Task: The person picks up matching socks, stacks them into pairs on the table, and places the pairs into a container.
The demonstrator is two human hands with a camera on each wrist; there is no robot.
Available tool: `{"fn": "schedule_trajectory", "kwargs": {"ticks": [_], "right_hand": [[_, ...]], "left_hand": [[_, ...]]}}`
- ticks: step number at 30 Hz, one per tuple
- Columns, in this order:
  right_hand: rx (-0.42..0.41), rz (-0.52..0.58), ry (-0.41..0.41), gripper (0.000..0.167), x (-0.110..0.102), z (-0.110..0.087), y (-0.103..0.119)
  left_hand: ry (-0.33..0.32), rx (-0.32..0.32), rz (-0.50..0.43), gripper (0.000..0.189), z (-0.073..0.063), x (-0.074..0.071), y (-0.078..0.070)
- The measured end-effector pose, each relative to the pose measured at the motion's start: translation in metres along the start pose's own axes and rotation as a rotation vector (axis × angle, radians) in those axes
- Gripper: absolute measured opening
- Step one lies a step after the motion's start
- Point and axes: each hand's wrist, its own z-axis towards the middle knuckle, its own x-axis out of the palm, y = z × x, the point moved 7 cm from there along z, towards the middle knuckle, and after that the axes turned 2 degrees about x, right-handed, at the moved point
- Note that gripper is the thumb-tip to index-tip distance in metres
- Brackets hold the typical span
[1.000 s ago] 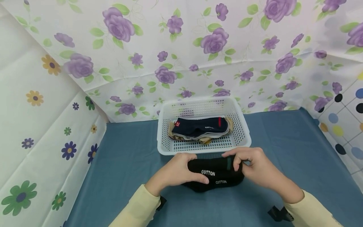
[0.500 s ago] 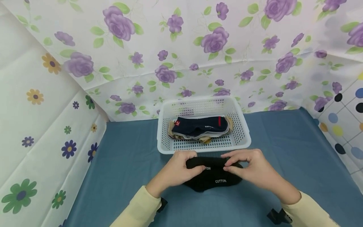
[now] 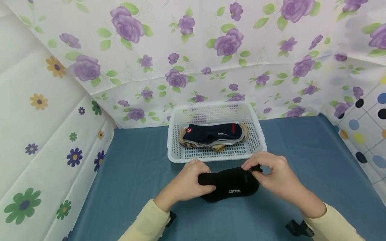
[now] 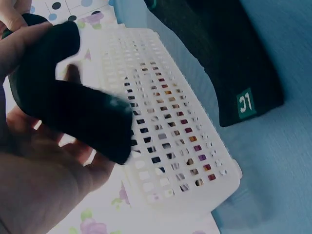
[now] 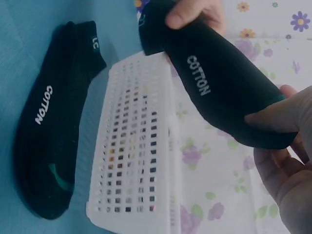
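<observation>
A black sock (image 3: pixel 224 178) is held up between both hands in the head view. My left hand (image 3: pixel 191 180) grips its left end, with the thumb across the front. At the other end my right hand (image 3: pixel 272 169) pinches the toe between thumb and fingers. The right wrist view shows white COTTON lettering on this held sock (image 5: pixel 214 83). Below it a second black sock (image 3: pixel 235 192) lies on the blue cloth, partly covered by the held one in the head view. Its LC mark shows on the lying sock (image 4: pixel 234 63) in the left wrist view.
Just beyond the hands stands a white perforated basket (image 3: pixel 173 157). Inside lies a stack of folded socks, a navy sock (image 3: pixel 211 133) on top. Blue cloth (image 3: pixel 135 157) covers the table, and a flowered sheet (image 3: pixel 144 97) hangs behind.
The held sock has tipped, so its lettering no longer shows from above. My right hand spread its fingers on the sock, then moved slightly right and up with the toe end. The basket stayed put.
</observation>
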Motion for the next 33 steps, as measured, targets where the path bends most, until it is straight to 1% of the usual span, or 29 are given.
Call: {"fn": "schedule_trajectory", "kwargs": {"ticks": [1,3,6,10,12,14,18,21,25,28,30,32,33], "right_hand": [[0.001,-0.003,-0.001,0.045,-0.002,0.000,0.000],[0.018,-0.028,0.007,0.049,-0.004,-0.002,-0.001],[0.062,-0.063,0.030,0.051,-0.005,-0.005,-0.007],[0.158,-0.101,0.053,0.053,-0.006,-0.010,-0.018],[0.203,-0.118,0.069,0.054,-0.005,-0.012,-0.024],[0.245,-0.127,0.093,0.055,-0.004,-0.014,-0.029],[0.317,-0.104,0.143,0.050,0.000,-0.019,-0.039],[0.364,-0.083,0.154,0.045,0.000,-0.021,-0.046],[0.413,-0.060,0.137,0.042,-0.003,-0.024,-0.052],[0.438,-0.046,0.127,0.041,-0.003,-0.027,-0.055],[0.465,-0.027,0.134,0.040,-0.002,-0.028,-0.058],[0.506,0.015,0.145,0.040,0.000,-0.030,-0.063],[0.533,0.047,0.152,0.040,0.001,-0.032,-0.067]], "left_hand": [[0.011,-0.016,-0.017,0.034,-0.001,0.000,0.002],[0.024,-0.055,-0.050,0.027,-0.004,0.001,0.006],[0.021,-0.146,-0.050,0.028,-0.010,0.000,0.016],[-0.051,-0.257,-0.031,0.040,-0.018,-0.005,0.026],[-0.094,-0.293,-0.045,0.042,-0.021,-0.009,0.031],[-0.134,-0.310,-0.078,0.037,-0.023,-0.012,0.034],[-0.196,-0.289,-0.152,0.024,-0.025,-0.017,0.039],[-0.216,-0.274,-0.200,0.019,-0.027,-0.019,0.043],[-0.200,-0.284,-0.252,0.018,-0.032,-0.018,0.050],[-0.192,-0.316,-0.317,0.027,-0.034,-0.017,0.055],[-0.205,-0.357,-0.375,0.027,-0.036,-0.016,0.060],[-0.222,-0.401,-0.429,0.023,-0.036,-0.015,0.065],[-0.225,-0.422,-0.436,0.023,-0.037,-0.014,0.068]]}}
